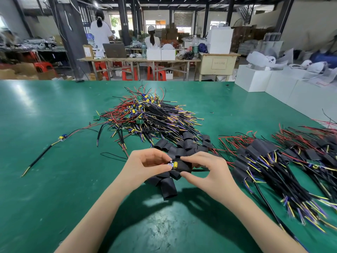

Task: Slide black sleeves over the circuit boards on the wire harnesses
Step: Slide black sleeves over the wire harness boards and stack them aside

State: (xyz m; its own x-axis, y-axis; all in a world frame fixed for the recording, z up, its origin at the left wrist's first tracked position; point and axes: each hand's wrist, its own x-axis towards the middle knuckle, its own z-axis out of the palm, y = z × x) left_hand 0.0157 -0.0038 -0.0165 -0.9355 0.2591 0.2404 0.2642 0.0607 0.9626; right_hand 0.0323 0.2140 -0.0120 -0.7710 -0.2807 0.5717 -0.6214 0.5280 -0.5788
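Observation:
My left hand [145,165] pinches a small circuit board [173,164] with a yellow part on it, held above the green table. Right beside it, my right hand [202,168] pinches a black sleeve [184,166] by its top and bottom edges. The sleeve's mouth sits against the board's right end, and the board's black cable runs off to the right behind that hand. Loose black sleeves [168,187] lie in a heap under and beyond both hands.
A big pile of bare wire harnesses [149,117] lies mid-table. Sleeved harnesses [269,161] are spread at the right. One lone harness [62,138] lies at the left. White boxes [255,80] stand past the table's right corner; two people work at far benches.

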